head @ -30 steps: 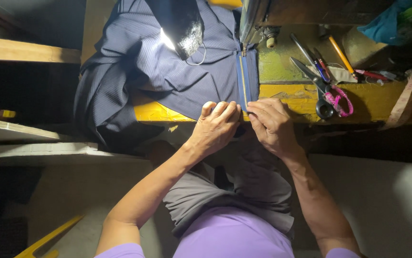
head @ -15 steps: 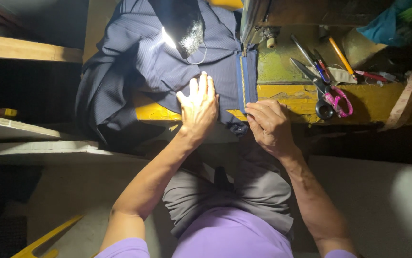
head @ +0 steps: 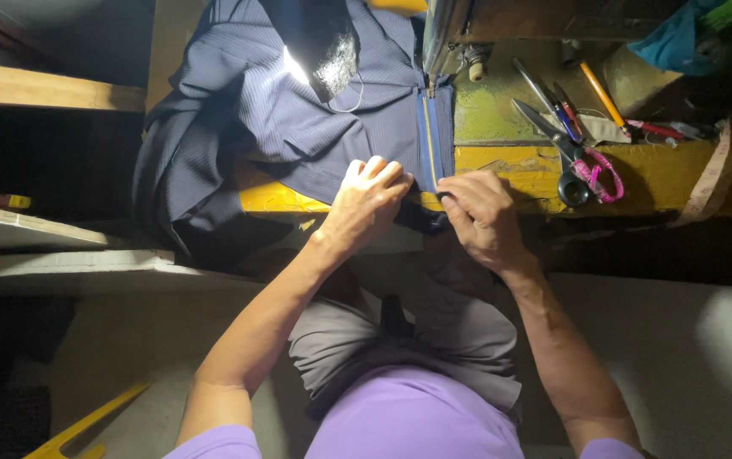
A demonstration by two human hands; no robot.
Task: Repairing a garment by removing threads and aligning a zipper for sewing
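A dark navy pinstriped garment (head: 298,110) lies across a yellow sewing table (head: 519,170), its blue zipper (head: 427,136) running up to the sewing machine (head: 468,25). My left hand (head: 370,200) presses and pinches the fabric just left of the zipper's lower end. My right hand (head: 480,212) grips the cloth at the zipper's bottom, at the table's front edge. Both hands are closed on the fabric, nearly touching each other.
Scissors with pink handles (head: 582,166), pens and a yellow pencil (head: 599,93) lie on the table to the right. A tape measure (head: 710,178) hangs at the far right. A wooden shelf (head: 51,85) is at left. A bright lamp spot lights the cloth.
My left hand, flat on the fabric higher up half a second ago, has come back down to the zipper's lower end and curled onto the cloth. My right hand stays in place.
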